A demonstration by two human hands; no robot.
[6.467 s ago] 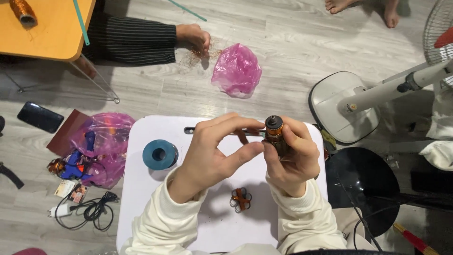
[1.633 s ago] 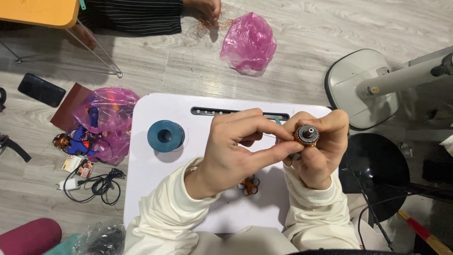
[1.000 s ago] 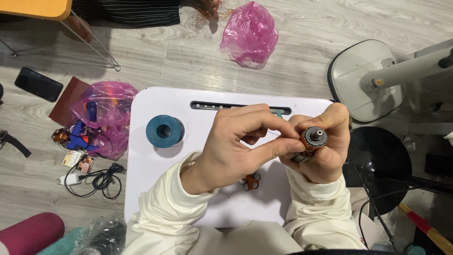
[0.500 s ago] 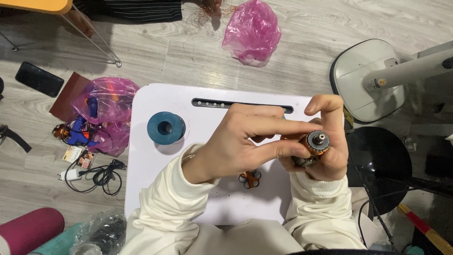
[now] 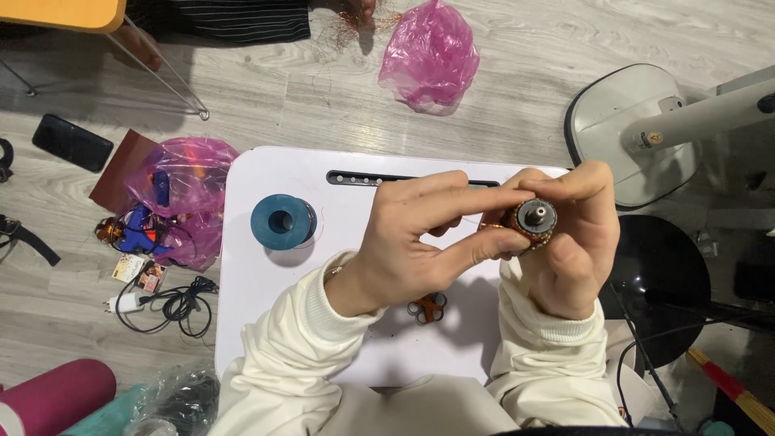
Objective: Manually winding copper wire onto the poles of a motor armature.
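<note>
Far left on the floor I see a pink bag of tools (image 5: pixel 182 194) and a tangled black cable (image 5: pixel 173 303). On the white lap table (image 5: pixel 266 315) stands a blue spool (image 5: pixel 281 222), well apart from my hands. My left hand (image 5: pixel 412 242) pinches at the small motor rotor (image 5: pixel 529 224), which my right hand (image 5: pixel 577 242) clasps above the table. I judge it dense, stiff, its copper windings delicate; the laminated body is the safer grip. A small orange part (image 5: pixel 426 307) lies beneath. A fan base (image 5: pixel 622 133) sits to the right.
</note>
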